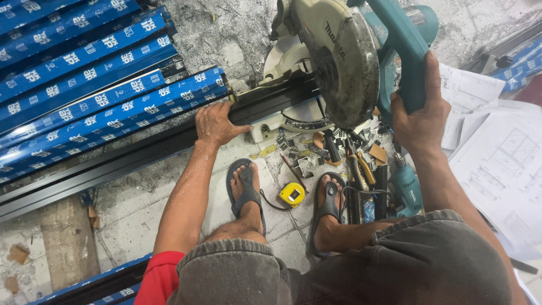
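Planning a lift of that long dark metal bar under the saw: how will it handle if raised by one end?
The dark bar looks rigid: straight along its length. It is long, so the far end would likely swing or dip. Shavings dust the floor, so it may be slippery where the left hand presses.

Blue protective film with repeating white printed marks wraps the long profiles stacked upper left; more of it on a profile at bottom left. Yellow label face on the tape measure between the feet. White drawing sheets lie at right.
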